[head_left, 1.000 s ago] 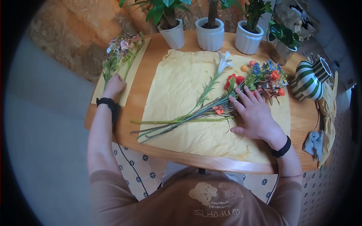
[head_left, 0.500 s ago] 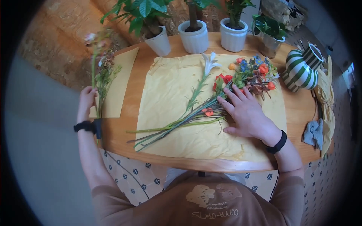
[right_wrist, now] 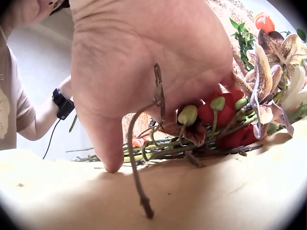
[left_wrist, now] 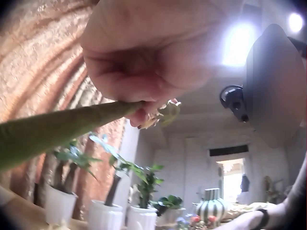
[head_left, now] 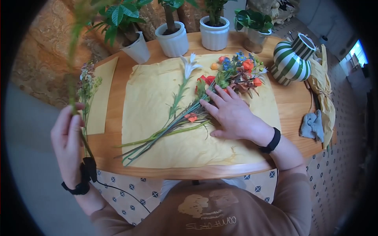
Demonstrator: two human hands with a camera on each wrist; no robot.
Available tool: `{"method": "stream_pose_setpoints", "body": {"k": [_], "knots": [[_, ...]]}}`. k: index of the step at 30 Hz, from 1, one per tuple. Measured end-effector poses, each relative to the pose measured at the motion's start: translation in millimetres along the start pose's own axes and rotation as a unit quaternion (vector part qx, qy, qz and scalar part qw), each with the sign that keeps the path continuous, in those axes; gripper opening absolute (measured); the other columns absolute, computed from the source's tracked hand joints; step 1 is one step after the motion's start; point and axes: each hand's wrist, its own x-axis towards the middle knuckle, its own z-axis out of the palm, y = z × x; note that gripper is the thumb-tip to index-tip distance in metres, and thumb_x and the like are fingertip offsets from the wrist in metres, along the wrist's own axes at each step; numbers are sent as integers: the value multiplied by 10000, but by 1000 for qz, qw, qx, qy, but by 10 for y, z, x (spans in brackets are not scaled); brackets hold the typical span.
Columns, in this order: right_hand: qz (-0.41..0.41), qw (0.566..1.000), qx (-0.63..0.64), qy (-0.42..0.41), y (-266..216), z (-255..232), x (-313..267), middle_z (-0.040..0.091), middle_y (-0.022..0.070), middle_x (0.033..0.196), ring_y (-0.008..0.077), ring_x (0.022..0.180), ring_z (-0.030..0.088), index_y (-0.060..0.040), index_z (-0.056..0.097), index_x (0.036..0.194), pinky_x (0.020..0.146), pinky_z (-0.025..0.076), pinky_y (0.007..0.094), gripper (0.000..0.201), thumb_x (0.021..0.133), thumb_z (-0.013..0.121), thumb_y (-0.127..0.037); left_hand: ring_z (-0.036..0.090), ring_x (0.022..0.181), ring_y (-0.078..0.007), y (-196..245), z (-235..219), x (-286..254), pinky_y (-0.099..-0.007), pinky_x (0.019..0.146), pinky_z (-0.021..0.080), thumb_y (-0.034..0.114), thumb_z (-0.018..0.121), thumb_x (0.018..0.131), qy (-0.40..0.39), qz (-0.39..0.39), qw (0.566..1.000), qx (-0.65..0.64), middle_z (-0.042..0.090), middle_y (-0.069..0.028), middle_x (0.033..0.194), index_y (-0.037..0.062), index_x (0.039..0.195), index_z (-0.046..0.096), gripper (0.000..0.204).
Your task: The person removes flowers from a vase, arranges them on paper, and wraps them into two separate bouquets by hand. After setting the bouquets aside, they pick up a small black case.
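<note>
My left hand, raised off the table's left end, pinches a long green flower stem between thumb and fingers. In the head view the stem's upper part runs blurred past the top edge. My right hand lies with spread fingers across the stems of a mixed bouquet of red, orange, blue and brown-spotted flowers. Its thumb touches the paper in the right wrist view, beside a thin brown twig. A white lily lies along the bouquet's left side. All of this rests on crumpled yellow wrapping paper.
More flowers lie on a yellow sheet at the left. Several potted plants in white pots line the back edge. A green-and-white striped vase, a tied paper bundle and a grey cloth are at the right.
My left hand has lifted one flower stem from the pile at the left and raised it towards the head camera. My right hand stays on the bouquet stems. The head view has shifted.
</note>
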Motion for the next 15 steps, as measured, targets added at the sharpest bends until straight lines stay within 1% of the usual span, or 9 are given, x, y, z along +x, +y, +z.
{"method": "stream_pose_setpoints", "body": {"k": [1,2,4,5,6,8,9,13,15], "knots": [[4,1000,-4,-6,-2,2,2,347,228,1448,403,1377,263,-63,387,1411,1130,203,525,862,717,730,-444,486,645,-54,71,94,-9,-195,544,394,99,505,938,-73,73,994,26,552,-5,802,28,1117,606,218],[8,1000,-7,-12,-4,0,4,330,214,1461,400,1381,253,-79,382,1415,1132,202,519,872,714,732,-462,544,689,-107,141,187,-20,-241,592,440,66,527,909,-145,145,977,53,597,-56,842,3,1077,606,196],[8,1000,-7,-12,-8,-10,-1,330,217,1460,400,1381,254,-79,383,1413,1131,203,520,872,712,733,-462,589,715,-228,277,407,-64,-328,681,474,36,539,875,-241,129,961,49,610,-129,865,-22,1028,587,171],[7,1000,-6,-10,-9,-14,-4,333,219,1458,400,1380,255,-78,383,1413,1129,205,521,871,712,733,-459,596,756,-328,193,560,-82,-374,679,476,52,537,881,-252,179,950,39,603,-174,866,-15,978,581,126],[7,1000,-5,-8,-9,-16,-4,335,222,1456,401,1379,256,-78,384,1412,1128,208,522,870,711,733,-456,596,756,-328,173,642,-102,-374,679,476,52,537,881,-252,180,950,39,603,-174,866,-15,978,581,126],[5,1000,-5,1,-3,2,-6,356,223,1435,402,1364,276,-74,385,1411,1125,213,525,870,708,733,-451,594,763,-330,164,778,-125,-377,696,474,31,533,865,-348,192,914,76,605,-174,864,-12,987,585,139],[1,1000,-5,9,1,7,-10,377,225,1414,403,1349,295,-70,385,1409,1121,218,527,871,706,734,-446,578,798,-390,139,846,-159,-416,705,469,40,545,859,-357,198,910,76,586,-199,856,-4,966,570,118],[-4,1000,22,0,-4,-34,0,399,251,1391,422,1341,310,-33,406,1390,1117,221,541,837,711,731,-399,564,797,-408,97,1013,-228,-447,690,458,61,547,867,-390,183,898,86,571,-206,833,1,941,539,96],[-9,1000,3,24,-5,-14,8,423,243,1363,417,1327,331,-32,415,1381,1111,234,539,830,706,736,-392,553,785,-426,55,1096,-237,-474,675,447,89,523,885,-423,176,880,122,560,-220,823,3,915,495,96]]}}
